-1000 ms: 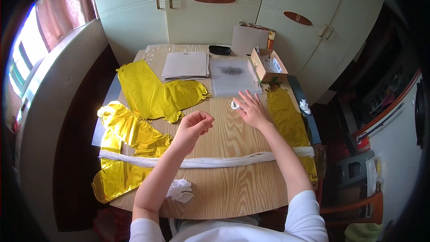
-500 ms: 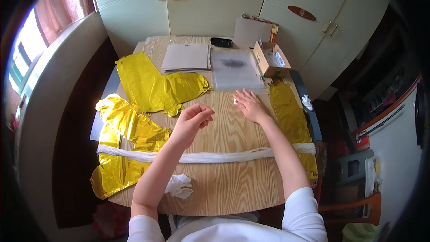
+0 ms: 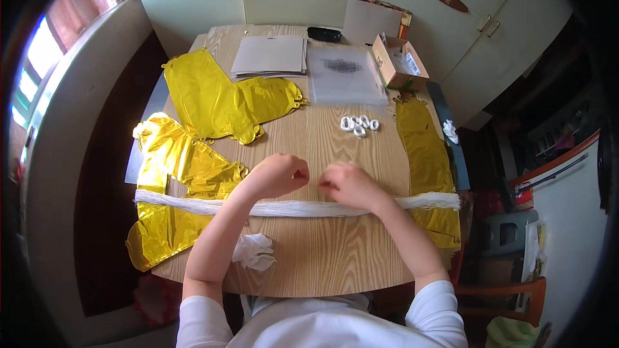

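Observation:
My left hand is closed, fingers curled inward, above the near middle of the table. If something is in it, it is hidden. Facing it a short gap away is my right hand, bent at the fingers and blurred. Below both hands a long hank of white string stretches across the table. Several small white rings, like little rolls, lie grouped beyond my right hand. At the left are two flat gold foil balloons, one partly under the string.
Another flat gold foil balloon lies at the right. Along the back are grey-white sheets, a clear plastic stack, a black tray and a cardboard box. Crumpled white tissue sits near the front edge.
My right hand has lifted from the white rings, uncovering them, and come back toward my left hand. The left hand stays closed. The view has tilted slightly downward.

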Motion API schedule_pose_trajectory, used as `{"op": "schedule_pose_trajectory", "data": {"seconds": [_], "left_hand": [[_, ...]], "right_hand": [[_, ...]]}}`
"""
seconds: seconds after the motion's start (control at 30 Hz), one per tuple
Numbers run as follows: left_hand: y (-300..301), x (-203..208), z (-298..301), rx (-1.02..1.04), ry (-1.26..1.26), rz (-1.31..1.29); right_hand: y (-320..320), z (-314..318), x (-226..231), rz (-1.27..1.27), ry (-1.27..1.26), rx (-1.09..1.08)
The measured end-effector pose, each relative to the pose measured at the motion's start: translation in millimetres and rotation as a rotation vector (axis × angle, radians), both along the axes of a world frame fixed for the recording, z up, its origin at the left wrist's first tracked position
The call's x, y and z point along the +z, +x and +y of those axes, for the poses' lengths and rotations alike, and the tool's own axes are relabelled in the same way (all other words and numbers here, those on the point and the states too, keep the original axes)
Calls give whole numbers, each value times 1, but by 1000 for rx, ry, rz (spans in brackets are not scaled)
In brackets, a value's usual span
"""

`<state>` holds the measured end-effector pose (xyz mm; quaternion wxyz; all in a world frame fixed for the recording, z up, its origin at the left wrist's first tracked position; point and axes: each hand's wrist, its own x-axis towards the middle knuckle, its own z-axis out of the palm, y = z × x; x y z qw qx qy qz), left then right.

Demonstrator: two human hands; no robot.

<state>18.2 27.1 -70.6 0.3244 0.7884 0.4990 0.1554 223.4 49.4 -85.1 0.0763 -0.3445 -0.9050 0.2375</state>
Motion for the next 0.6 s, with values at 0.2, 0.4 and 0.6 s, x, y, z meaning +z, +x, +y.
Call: {"op": "schedule_pose_trajectory", "data": {"seconds": [0.2, 0.4, 0.6], "left_hand": [[7, -19, -1, -104, -70, 142], [13, -30, -3, -175, -100, 133], [20, -25, -3, -188, -150, 198]], "right_hand": [[2, -2, -20, -7, -225, -24], [4, -1, -18, 2, -319, -14], [5, -2, -27, 27, -162, 47]]}}
